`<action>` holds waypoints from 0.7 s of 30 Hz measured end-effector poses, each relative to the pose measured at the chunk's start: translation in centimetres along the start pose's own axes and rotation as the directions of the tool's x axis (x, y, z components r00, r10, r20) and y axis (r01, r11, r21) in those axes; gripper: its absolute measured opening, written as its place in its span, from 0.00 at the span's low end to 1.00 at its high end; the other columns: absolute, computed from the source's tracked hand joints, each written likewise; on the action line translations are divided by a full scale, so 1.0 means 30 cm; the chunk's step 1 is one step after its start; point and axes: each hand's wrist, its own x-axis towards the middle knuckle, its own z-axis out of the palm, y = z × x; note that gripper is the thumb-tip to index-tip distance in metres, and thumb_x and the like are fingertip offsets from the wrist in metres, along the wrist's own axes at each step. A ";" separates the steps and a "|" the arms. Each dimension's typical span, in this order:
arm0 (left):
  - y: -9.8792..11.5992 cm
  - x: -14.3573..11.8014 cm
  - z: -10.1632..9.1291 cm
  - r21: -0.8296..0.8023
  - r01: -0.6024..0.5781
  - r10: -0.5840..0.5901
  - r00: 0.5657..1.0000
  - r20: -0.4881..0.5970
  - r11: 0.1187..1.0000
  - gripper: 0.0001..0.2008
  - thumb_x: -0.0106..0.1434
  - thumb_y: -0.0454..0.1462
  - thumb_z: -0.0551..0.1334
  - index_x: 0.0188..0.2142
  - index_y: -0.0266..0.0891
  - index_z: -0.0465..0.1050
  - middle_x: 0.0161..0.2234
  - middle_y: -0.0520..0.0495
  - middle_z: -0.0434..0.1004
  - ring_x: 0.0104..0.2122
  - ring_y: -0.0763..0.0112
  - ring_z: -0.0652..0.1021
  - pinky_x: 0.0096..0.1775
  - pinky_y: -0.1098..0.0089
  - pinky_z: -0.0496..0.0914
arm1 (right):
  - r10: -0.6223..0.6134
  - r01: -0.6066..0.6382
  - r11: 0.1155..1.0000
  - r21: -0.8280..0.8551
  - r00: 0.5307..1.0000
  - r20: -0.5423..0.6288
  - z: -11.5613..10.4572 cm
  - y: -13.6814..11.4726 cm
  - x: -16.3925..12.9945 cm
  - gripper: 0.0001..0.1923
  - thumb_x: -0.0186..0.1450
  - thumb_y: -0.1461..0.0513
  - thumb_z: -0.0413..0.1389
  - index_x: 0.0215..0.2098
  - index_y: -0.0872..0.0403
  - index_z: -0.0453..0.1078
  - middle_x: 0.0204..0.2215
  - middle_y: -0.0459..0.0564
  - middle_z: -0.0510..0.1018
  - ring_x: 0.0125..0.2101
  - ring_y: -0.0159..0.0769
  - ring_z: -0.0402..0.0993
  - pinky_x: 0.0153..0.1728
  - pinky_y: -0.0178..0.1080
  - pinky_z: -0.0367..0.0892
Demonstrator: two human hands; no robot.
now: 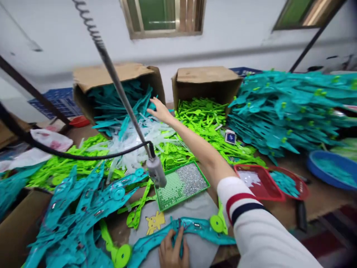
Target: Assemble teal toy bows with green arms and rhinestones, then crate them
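At the near edge, my left hand (175, 249) is on a long curved teal plastic bow (200, 225), its fingers closed around the middle part. Lime-green wheeled arms (219, 223) sit at both ends of this bow. My right hand (161, 111) is stretched far forward, fingers spread and empty, at the mouth of the left cardboard box (111, 72). Flat teal plastic parts (117, 100) fill that box and lie just beside my fingertips. Under my right wrist is a heap of translucent whitish strips (134, 139).
A hanging electric screwdriver (156, 173) dangles over a green tray (181, 182) of small screws. Lime-green parts (206, 126) spill from another box. Teal assemblies are piled at left (80, 212) and right (287, 111). Red trays (262, 186) and a blue basin (320, 182) stand right.
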 end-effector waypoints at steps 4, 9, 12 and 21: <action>-0.006 0.012 -0.007 0.017 -0.033 0.034 0.999 -0.020 0.999 0.15 0.63 0.33 0.64 0.48 0.48 0.81 0.42 0.40 0.79 0.36 0.60 0.79 0.36 0.60 0.73 | -0.088 0.090 0.989 -0.113 0.996 0.020 -0.231 0.201 -0.357 0.24 0.67 0.61 0.57 0.61 0.56 0.67 0.66 0.51 0.67 0.65 0.37 0.62 0.67 0.44 0.56; -0.026 0.025 -0.008 0.002 -0.073 0.073 0.997 -0.016 0.997 0.14 0.65 0.34 0.62 0.48 0.47 0.81 0.42 0.40 0.78 0.33 0.61 0.78 0.35 0.61 0.72 | 0.219 -0.322 0.919 -0.229 0.897 -0.383 -0.761 0.501 -0.703 0.15 0.64 0.64 0.55 0.48 0.58 0.76 0.50 0.59 0.81 0.53 0.46 0.75 0.57 0.49 0.66; -0.039 0.028 -0.001 0.011 -0.092 0.093 0.995 -0.046 0.996 0.13 0.65 0.34 0.63 0.47 0.47 0.81 0.41 0.41 0.77 0.33 0.62 0.77 0.35 0.61 0.72 | 0.281 -0.522 0.832 -0.189 0.689 -0.668 -1.052 0.589 -0.813 0.16 0.66 0.65 0.51 0.48 0.60 0.76 0.45 0.61 0.82 0.45 0.41 0.78 0.49 0.43 0.69; -0.076 0.056 -0.011 0.006 -0.216 0.215 0.974 -0.072 0.976 0.11 0.65 0.39 0.63 0.45 0.47 0.82 0.39 0.43 0.78 0.32 0.67 0.78 0.34 0.67 0.73 | 0.334 -0.708 0.614 -0.347 0.632 -0.699 -1.305 0.790 -0.825 0.17 0.68 0.65 0.49 0.48 0.64 0.76 0.50 0.72 0.77 0.53 0.45 0.72 0.53 0.48 0.60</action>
